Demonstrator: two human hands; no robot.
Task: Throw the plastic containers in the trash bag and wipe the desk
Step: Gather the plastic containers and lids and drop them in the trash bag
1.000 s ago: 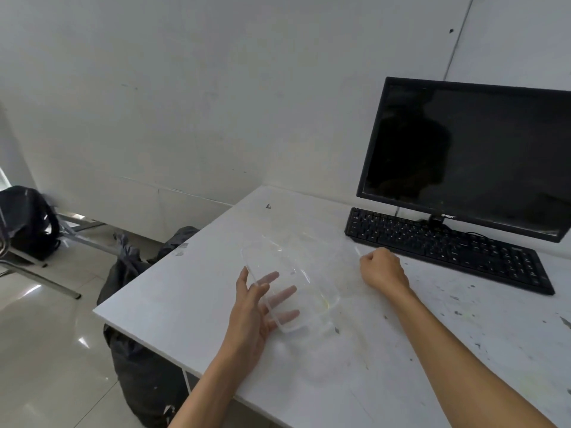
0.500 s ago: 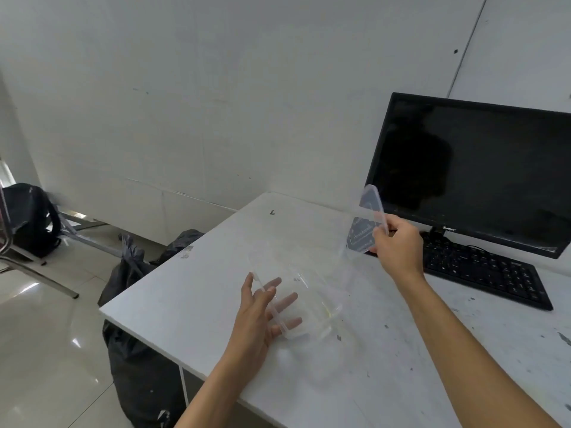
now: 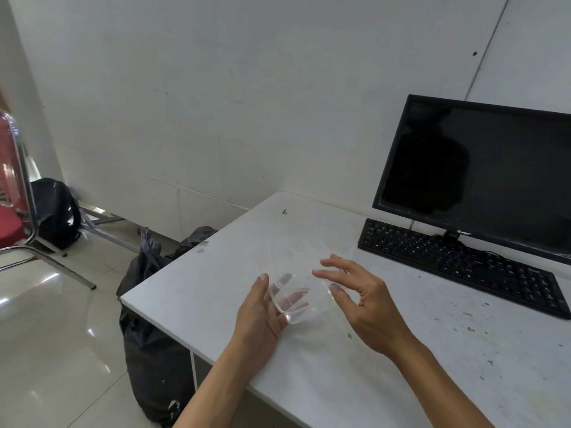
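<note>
A clear plastic container [image 3: 298, 284] is tilted just above the white desk [image 3: 210, 291], near its front left corner. My left hand [image 3: 262, 316] cradles it from below: the thumb lies on its left rim and the fingers show through the clear bottom. My right hand [image 3: 361, 296] hovers at the container's right side with fingers spread and the thumb close to the rim. A clear lid cannot be told apart from the container. A black trash bag [image 3: 154, 359] stands on the floor under the desk's left corner.
A black monitor [image 3: 479, 168] and a black keyboard [image 3: 457, 264] occupy the desk's back right. Dark specks mark the desk surface on the right. A red chair with a metal frame [image 3: 14, 196] and a black backpack [image 3: 55, 211] stand on the tiled floor at the left.
My right hand, which held a clear lid up near the monitor, has dropped to the container and spread its fingers. My left hand has tipped the container up off the desk.
</note>
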